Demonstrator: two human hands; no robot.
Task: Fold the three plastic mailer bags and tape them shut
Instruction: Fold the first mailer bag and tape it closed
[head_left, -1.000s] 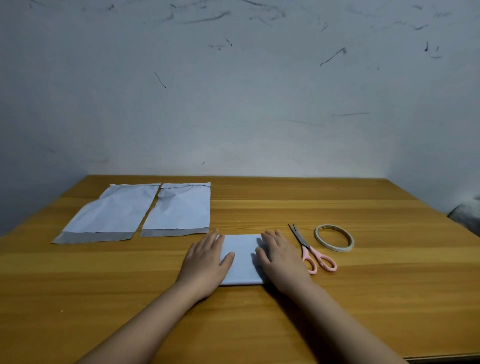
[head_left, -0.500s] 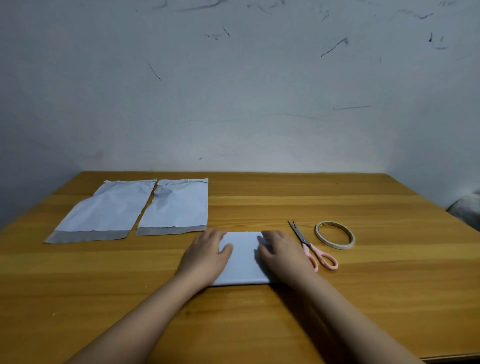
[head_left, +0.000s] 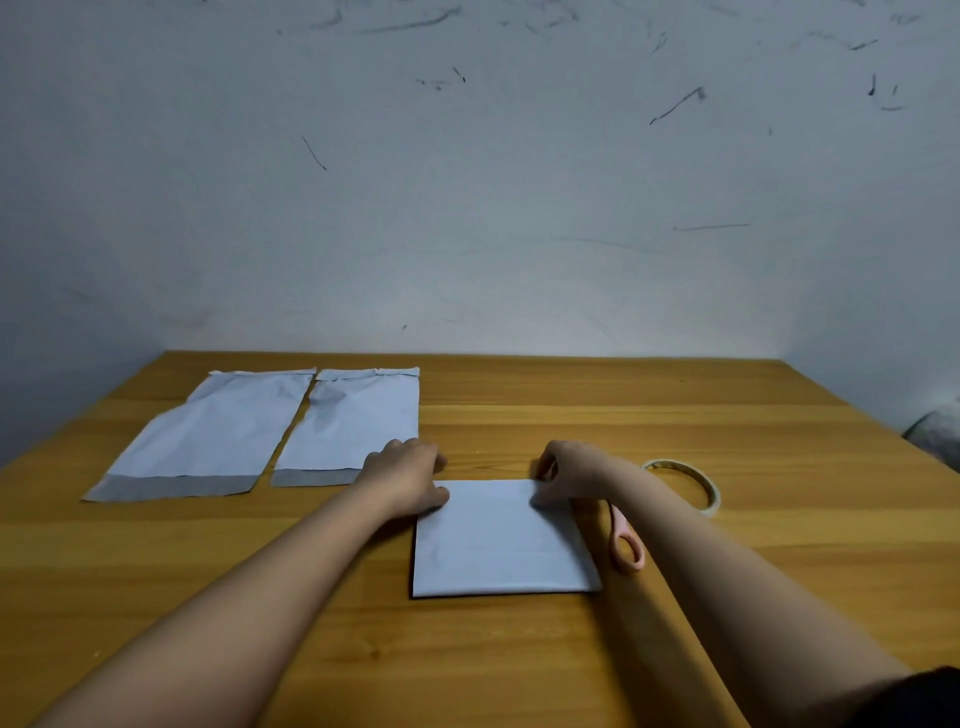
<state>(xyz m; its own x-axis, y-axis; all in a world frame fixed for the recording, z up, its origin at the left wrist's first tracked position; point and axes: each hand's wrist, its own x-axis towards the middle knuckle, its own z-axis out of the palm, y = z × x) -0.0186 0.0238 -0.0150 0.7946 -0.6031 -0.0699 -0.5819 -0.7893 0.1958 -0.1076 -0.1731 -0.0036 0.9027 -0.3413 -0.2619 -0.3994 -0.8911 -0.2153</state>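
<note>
A folded white mailer bag (head_left: 501, 540) lies square on the wooden table (head_left: 727, 597), in front of me. My left hand (head_left: 408, 475) grips its far left corner with curled fingers, thumb on top. The bag's far right corner is pinched by my right hand (head_left: 569, 470). Two unfolded mailer bags lie flat side by side at the back left: the left one (head_left: 208, 436) and the right one (head_left: 353, 426), each with a grey strip at its near end. A ring of tape (head_left: 685, 483) rests right of my right wrist.
Scissors with pink handles (head_left: 626, 545) lie just right of the folded bag, their blades hidden under my right forearm. A scuffed grey wall stands behind the table. A grey object (head_left: 937, 431) shows past the table's right edge.
Both hands have left their flat position on the folded bag and moved to its far corners, where the fingers now curl on the edge. The bag sits slightly nearer to me.
</note>
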